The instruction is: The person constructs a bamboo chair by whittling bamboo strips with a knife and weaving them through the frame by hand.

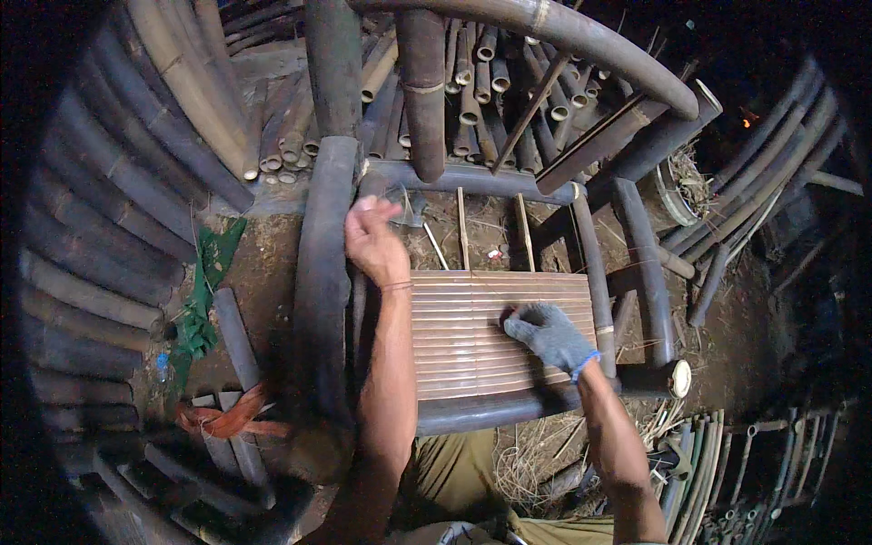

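Note:
In front of me is a dark bamboo chair frame (320,272) with a seat of narrow bamboo slats (454,336) laid side by side. Beyond the slats, bare support strips (462,227) run to the rear rail. My left hand (377,241), bare, is raised by the frame's left armrest; its fingers are bent and smeared by motion, so I cannot tell if they hold anything. Over the right half of the slats, my right hand (549,338) wears a grey knitted glove with a blue cuff. Its fingers are closed together, and whatever they hold is hidden.
Cut bamboo tubes (481,77) are piled behind the chair. Long dark poles (100,209) line the left, and more poles (772,173) lean at right. An orange-brown strip bundle (232,418) and green cloth (204,291) lie leftward. Shavings (536,454) litter the ground nearby.

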